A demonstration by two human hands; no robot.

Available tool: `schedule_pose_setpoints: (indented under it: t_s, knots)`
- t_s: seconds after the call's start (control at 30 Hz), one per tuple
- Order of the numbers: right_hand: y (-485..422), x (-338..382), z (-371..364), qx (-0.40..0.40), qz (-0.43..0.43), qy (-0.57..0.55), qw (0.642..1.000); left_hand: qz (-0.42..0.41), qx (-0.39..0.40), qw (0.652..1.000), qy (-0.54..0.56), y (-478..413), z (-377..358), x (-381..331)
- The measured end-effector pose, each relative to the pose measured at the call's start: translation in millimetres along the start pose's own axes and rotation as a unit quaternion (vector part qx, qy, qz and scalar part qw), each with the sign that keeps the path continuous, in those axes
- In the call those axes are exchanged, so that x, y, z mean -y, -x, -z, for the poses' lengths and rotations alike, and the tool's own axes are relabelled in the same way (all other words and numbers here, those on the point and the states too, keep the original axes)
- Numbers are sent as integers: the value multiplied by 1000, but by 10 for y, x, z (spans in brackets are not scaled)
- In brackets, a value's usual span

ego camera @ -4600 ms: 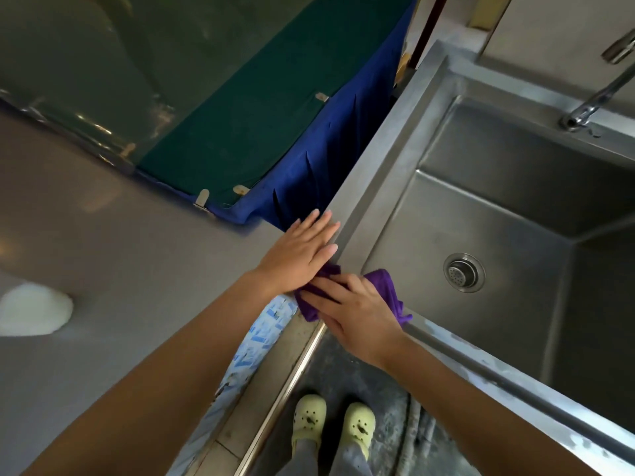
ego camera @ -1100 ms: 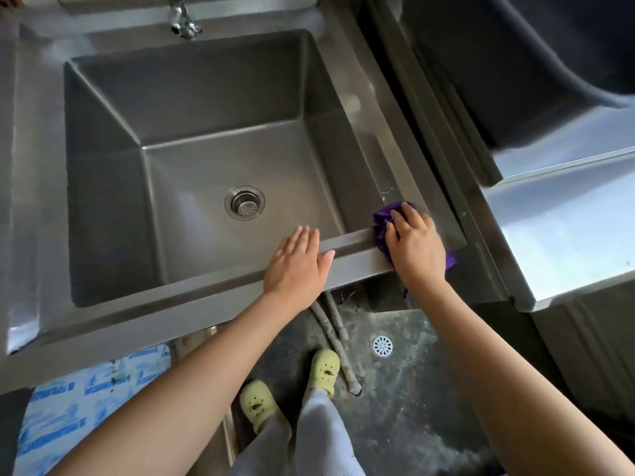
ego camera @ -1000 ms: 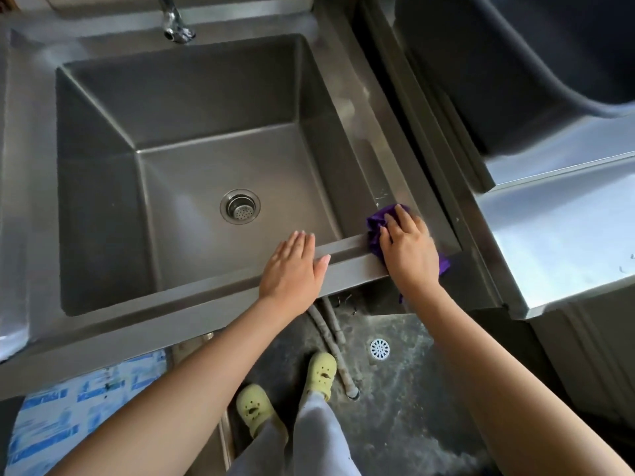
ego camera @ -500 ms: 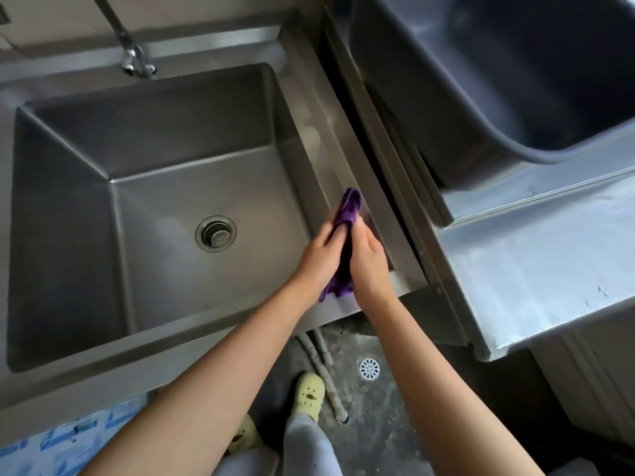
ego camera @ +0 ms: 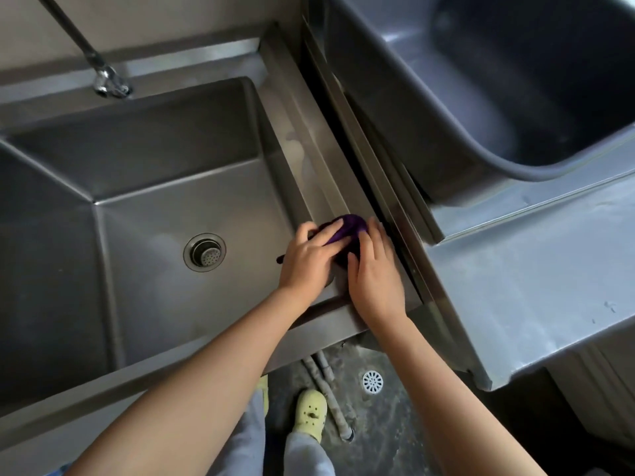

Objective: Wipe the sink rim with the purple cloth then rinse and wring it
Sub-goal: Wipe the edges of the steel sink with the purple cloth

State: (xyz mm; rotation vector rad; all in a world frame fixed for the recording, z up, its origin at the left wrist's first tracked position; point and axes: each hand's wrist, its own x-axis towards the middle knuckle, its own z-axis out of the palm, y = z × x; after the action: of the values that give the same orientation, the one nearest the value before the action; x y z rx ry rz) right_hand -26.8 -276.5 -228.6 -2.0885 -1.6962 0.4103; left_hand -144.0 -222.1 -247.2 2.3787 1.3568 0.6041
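The purple cloth [ego camera: 350, 225] lies bunched on the right rim [ego camera: 309, 142] of the steel sink, near its front right corner. My left hand [ego camera: 304, 261] reaches in from the basin side, its fingers curled over the cloth's left part. From the right, my right hand [ego camera: 374, 273] lies along the rim with fingers fairly straight, pressing the cloth's right edge, thumb against it. Most of the cloth is hidden under the two hands. The basin holds a round drain [ego camera: 204, 252]. The faucet spout [ego camera: 106, 82] hangs over the back edge, with no water running.
A large dark grey tub [ego camera: 498, 108] stands on a steel counter [ego camera: 536, 269] right of the sink, across a narrow gap. Below the front rim are my pale yellow clogs [ego camera: 311, 413], grey pipes and a white floor drain [ego camera: 372, 382].
The cloth went from the left corner along the front rim to the right corner. In the last half second my left hand joined my right on it, and both moved slightly up the right rim.
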Motion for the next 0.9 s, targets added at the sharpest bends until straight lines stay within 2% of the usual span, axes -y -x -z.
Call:
schedule_pose_setpoints:
  t_s: [0.07,0.17,0.27,0.43,0.57,0.77,0.9]
  knots:
    - [-160,26,-24,-28,-1,-14,1000,0,-6,1000,-6,-88,1,84]
    - [-406,56,-75,-12,5,-34,999,4,-14,1000,-10,-248,51,179]
    - [-499,42,-146,-14,23,-8,1000,32,-3,999,-18,-539,124,347]
    - [-542,3,-272,32,42,146,988,40,10,999,-7,-868,172,618]
    - [-749,92,-311,39,31,209,977,49,10,999,-6,-1086,181,787]
    - [-1260,283,-311,80,57,197,976,51,2,999,-11,-1401,217,1007]
    - [-1508,406,-392,85,40,200,975,83,4,997,0,-1604,190,1189]
